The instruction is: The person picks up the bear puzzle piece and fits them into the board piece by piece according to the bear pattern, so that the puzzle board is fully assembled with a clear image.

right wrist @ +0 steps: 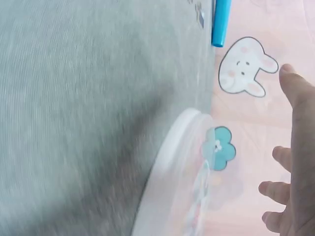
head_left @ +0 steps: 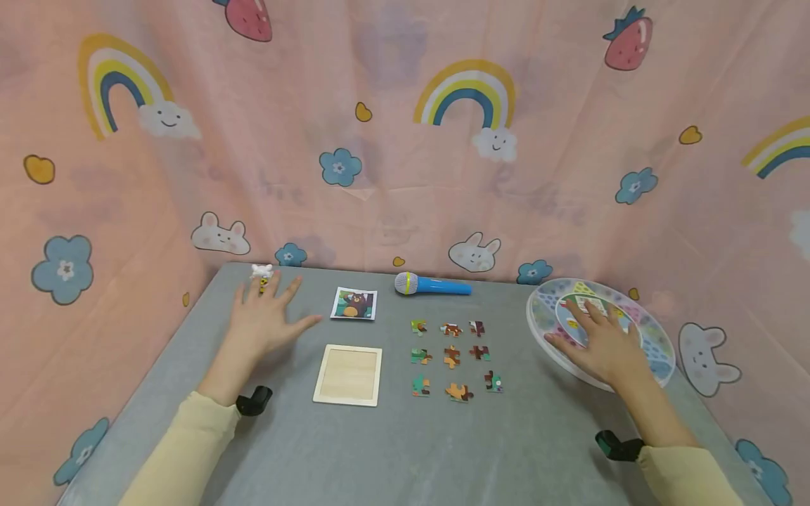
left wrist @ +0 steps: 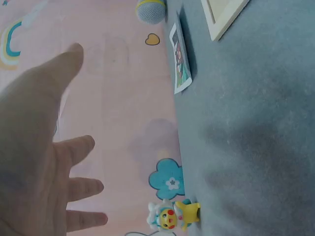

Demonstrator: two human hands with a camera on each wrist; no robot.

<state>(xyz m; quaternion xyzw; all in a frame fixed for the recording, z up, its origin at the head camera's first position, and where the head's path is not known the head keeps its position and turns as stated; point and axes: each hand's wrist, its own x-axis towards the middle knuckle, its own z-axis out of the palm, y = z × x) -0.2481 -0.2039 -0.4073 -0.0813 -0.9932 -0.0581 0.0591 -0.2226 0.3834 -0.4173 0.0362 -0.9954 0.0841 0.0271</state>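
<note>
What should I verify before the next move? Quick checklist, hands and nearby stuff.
1. Left hand free: ok, fingers spread, holding nothing.
2. Right hand clear of the round board: ok, the right wrist view shows a gap.
3. Figurine upright: ok, standing near the table's far edge.
4. Puzzle pieces separated: ok, nine lie apart.
5. Hands at the pieces: not ok, both are off to the sides.
6. Pieces fit the wooden tray: cannot tell, none is in it.
</note>
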